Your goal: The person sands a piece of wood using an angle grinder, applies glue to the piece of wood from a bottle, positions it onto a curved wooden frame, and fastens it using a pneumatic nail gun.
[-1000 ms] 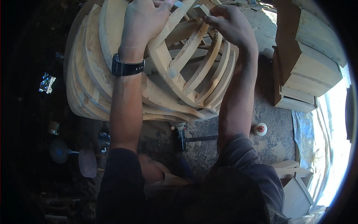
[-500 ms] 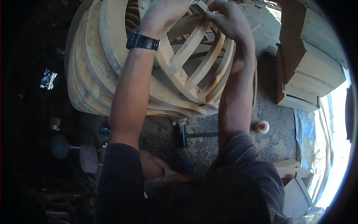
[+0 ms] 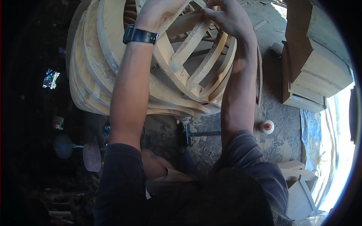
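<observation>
A large rounded framework of curved wooden ribs (image 3: 107,35) fills the upper middle of the view, with slats joining an oval ring at its near end. My left hand (image 3: 160,13), with a black watch (image 3: 140,35) on its wrist, reaches over the ring's top left. Its fingers run past the top edge of the picture. My right hand (image 3: 230,19) is at the ring's top right, thumb and fingers curled towards each other beside a slat (image 3: 191,42). What lies in that grip, at the top edge, is not clear.
On the floor below the framework are a dark tool (image 3: 186,132) with a long bar and a white bottle (image 3: 267,127) with a red cap. Wooden cabinet-like pieces (image 3: 318,69) stand at the right, others (image 3: 299,188) lower right. A fan-like object (image 3: 63,146) is at the left.
My left hand and forearm have shifted slightly left and up. My right hand has risen a little, its fingers still curled. The view has moved slightly.
</observation>
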Available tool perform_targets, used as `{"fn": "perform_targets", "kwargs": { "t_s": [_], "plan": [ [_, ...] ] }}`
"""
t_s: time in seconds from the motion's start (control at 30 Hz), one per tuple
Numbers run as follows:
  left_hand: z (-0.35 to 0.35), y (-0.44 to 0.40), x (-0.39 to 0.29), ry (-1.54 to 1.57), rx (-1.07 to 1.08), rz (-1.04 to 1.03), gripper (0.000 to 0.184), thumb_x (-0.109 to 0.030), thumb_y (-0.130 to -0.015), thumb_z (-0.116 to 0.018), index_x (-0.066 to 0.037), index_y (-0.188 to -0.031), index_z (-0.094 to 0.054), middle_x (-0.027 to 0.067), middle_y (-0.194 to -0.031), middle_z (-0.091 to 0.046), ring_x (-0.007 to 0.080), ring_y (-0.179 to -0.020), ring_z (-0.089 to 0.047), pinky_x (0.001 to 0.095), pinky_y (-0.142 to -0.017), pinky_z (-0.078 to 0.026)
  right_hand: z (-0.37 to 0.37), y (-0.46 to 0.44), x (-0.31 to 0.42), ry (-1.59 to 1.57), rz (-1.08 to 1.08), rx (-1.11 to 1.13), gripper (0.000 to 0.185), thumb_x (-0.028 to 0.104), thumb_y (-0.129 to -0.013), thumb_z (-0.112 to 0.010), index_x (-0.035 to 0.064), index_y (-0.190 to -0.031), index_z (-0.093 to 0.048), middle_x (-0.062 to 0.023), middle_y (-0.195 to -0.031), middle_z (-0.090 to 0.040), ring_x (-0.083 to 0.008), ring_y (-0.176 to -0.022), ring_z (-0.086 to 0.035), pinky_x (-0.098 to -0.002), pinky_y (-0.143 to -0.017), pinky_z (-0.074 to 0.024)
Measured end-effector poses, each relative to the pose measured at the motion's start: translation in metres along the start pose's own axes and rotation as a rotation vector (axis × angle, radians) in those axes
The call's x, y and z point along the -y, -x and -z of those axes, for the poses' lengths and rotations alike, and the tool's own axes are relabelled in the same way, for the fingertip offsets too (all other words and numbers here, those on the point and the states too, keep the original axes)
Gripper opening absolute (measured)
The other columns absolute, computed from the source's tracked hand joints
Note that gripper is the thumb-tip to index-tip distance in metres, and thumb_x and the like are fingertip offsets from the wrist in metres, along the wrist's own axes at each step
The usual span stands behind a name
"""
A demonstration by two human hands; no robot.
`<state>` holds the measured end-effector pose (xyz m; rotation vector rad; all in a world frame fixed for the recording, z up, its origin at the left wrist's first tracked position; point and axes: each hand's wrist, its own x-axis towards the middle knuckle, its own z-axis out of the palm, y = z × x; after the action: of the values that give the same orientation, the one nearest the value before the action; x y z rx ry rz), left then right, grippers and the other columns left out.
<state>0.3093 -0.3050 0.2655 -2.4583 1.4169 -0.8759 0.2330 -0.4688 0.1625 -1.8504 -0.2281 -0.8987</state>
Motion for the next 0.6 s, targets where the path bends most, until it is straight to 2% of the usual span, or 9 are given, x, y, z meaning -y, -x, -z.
{"fn": "perform_targets", "kwargs": {
  "t_s": [0.07, 0.1, 0.17, 0.3, 0.33, 0.4, 0.47, 0.53, 0.6],
  "plan": [
    [-0.005, 0.001, -0.012, 0.800, -0.020, 0.367, 0.024, -0.020, -0.099, -0.056, 0.002, -0.098, -0.066, 0.0148, -0.072, -0.069, 0.0276, -0.071, -0.068, 0.0405, -0.081, -0.050, -0.001, 0.000, 0.001, -0.009, 0.032, -0.010, 0.022, 0.017, -0.077, -0.071, -0.0041, -0.082, -0.069, -0.0184, -0.072, -0.067, -0.0282, -0.072, -0.068, -0.0396, -0.070, -0.0528],
    [-0.001, 0.004, -0.016, 0.800, -0.018, 0.370, 0.024, -0.020, -0.099, -0.056, 0.002, -0.098, -0.066, 0.0148, -0.072, -0.069, 0.0276, -0.071, -0.068, 0.0405, -0.081, -0.050, -0.003, -0.002, 0.000, 0.021, 0.004, 0.005, 0.021, 0.017, -0.078, -0.071, -0.0039, -0.082, -0.070, -0.0176, -0.072, -0.067, -0.0275, -0.072, -0.068, -0.0393, -0.069, -0.0528],
    [0.008, 0.006, -0.019, 0.435, -0.014, 0.181, 0.023, -0.020, -0.097, -0.062, 0.002, -0.094, -0.067, 0.0103, -0.067, -0.067, 0.0244, -0.067, -0.066, 0.0353, -0.086, -0.050, -0.007, -0.005, -0.003, 0.049, -0.025, 0.025, 0.021, 0.018, -0.079, -0.071, -0.0037, -0.081, -0.070, -0.0168, -0.072, -0.067, -0.0268, -0.071, -0.067, -0.0390, -0.069, -0.0527],
    [0.016, 0.006, -0.023, 0.487, 0.104, 0.119, 0.024, -0.019, -0.096, -0.062, 0.002, -0.089, -0.071, 0.0124, -0.072, -0.069, 0.0248, -0.071, -0.068, 0.0353, -0.095, -0.049, -0.006, -0.003, -0.002, 0.002, -0.055, 0.036, 0.023, 0.021, -0.082, -0.072, -0.0021, -0.082, -0.072, -0.0142, -0.072, -0.069, -0.0239, -0.071, -0.068, -0.0379, -0.069, -0.0525],
    [0.013, 0.004, -0.031, 0.586, -0.007, 0.327, 0.024, -0.019, -0.096, -0.061, 0.001, -0.088, -0.073, 0.0137, -0.076, -0.070, 0.0261, -0.076, -0.070, 0.0369, -0.099, -0.048, -0.005, -0.003, 0.001, 0.046, -0.101, 0.037, 0.022, 0.021, -0.082, -0.072, -0.0015, -0.083, -0.073, -0.0135, -0.073, -0.070, -0.0229, -0.071, -0.068, -0.0375, -0.068, -0.0523],
    [0.006, 0.006, -0.028, 0.685, -0.112, 0.548, 0.025, -0.019, -0.095, -0.061, 0.000, -0.086, -0.075, 0.0150, -0.080, -0.072, 0.0274, -0.081, -0.071, 0.0386, -0.103, -0.046, -0.006, -0.004, -0.002, 0.035, -0.096, 0.071, 0.020, 0.019, -0.084, -0.072, -0.0010, -0.083, -0.073, -0.0119, -0.072, -0.069, -0.0201, -0.071, -0.067, -0.0357, -0.067, -0.0517],
    [0.002, 0.007, -0.013, -0.244, -0.023, -0.075, 0.024, -0.021, -0.093, -0.063, -0.001, -0.094, -0.077, 0.0168, -0.088, -0.074, 0.0322, -0.090, -0.072, 0.0413, -0.105, -0.046, -0.004, -0.003, -0.003, -0.038, -0.124, 0.074, 0.019, 0.018, -0.087, -0.072, -0.0007, -0.086, -0.074, -0.0096, -0.070, -0.068, -0.0158, -0.071, -0.066, -0.0339, -0.066, -0.0507],
    [0.002, 0.005, -0.014, -0.045, 0.031, 0.055, 0.025, -0.023, -0.091, -0.065, 0.000, -0.093, -0.076, 0.0183, -0.087, -0.074, 0.0343, -0.093, -0.071, 0.0407, -0.106, -0.046, -0.004, -0.002, -0.010, -0.048, -0.147, 0.121, 0.020, 0.017, -0.092, -0.069, -0.0019, -0.096, -0.075, -0.0066, -0.076, -0.071, -0.0125, -0.073, -0.065, -0.0313, -0.068, -0.0516],
    [0.007, 0.006, -0.018, 0.028, 0.035, 0.084, 0.027, -0.023, -0.090, -0.066, 0.002, -0.091, -0.075, 0.0193, -0.086, -0.073, 0.0330, -0.093, -0.071, 0.0387, -0.105, -0.046, -0.010, -0.001, -0.027, -0.388, -0.143, -0.062, 0.022, 0.013, -0.096, -0.065, -0.0037, -0.106, -0.075, -0.0048, -0.085, -0.073, -0.0117, -0.078, -0.066, -0.0293, -0.073, -0.0530]
  ]
}}
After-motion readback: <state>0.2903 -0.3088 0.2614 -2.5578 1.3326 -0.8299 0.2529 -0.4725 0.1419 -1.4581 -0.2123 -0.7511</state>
